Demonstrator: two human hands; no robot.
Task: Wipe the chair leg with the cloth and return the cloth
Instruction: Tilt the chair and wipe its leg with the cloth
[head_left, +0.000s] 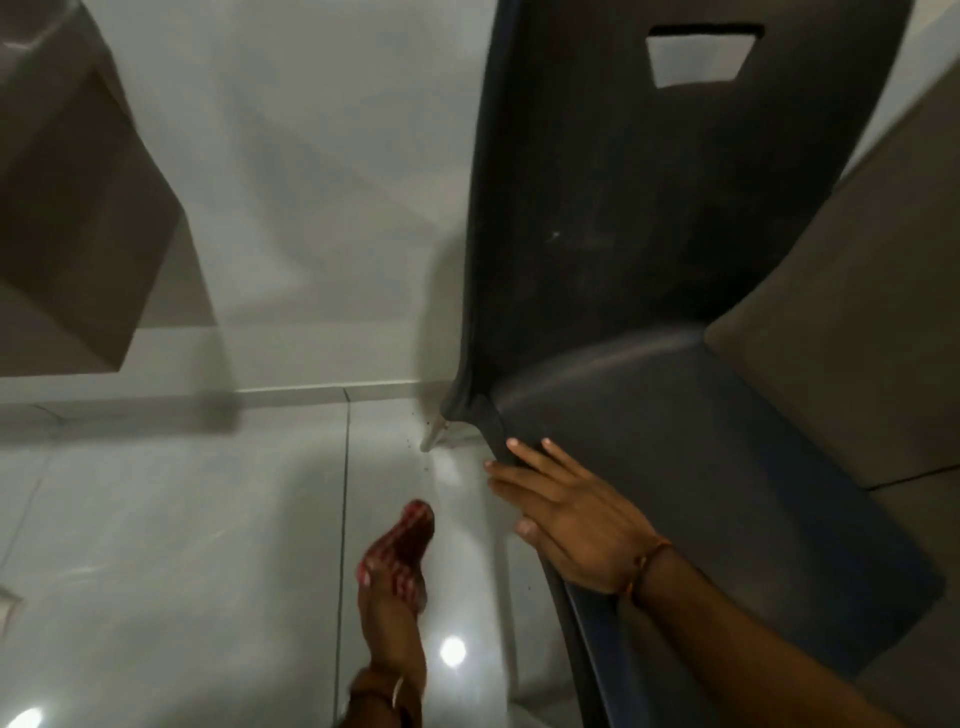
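Glossy white floor tiles (182, 519) run up to a pale wall, with dark grout lines and two bright light reflections on the shine. On the right stands a dark grey plastic chair (623, 234), its backrest rising toward the top of the view and pierced by a handle slot. The right hand (566, 519) lies flat and spread on the front left edge of the chair's seat, fingers (524, 457) extended toward the corner where seat meets back, gripping nothing; a thin thread band circles its wrist. To the left of it and lower, apart from the chair, the left hand (389, 587) is closed around a red cloth (413, 525), bunched up and showing past the fingertips. A pale chair leg (434, 435) tip shows under the seat's rear corner, touching the floor, just beyond the right hand's fingertips and farther ahead of the cloth. A brown cabinet (78, 197) occupies the upper left.
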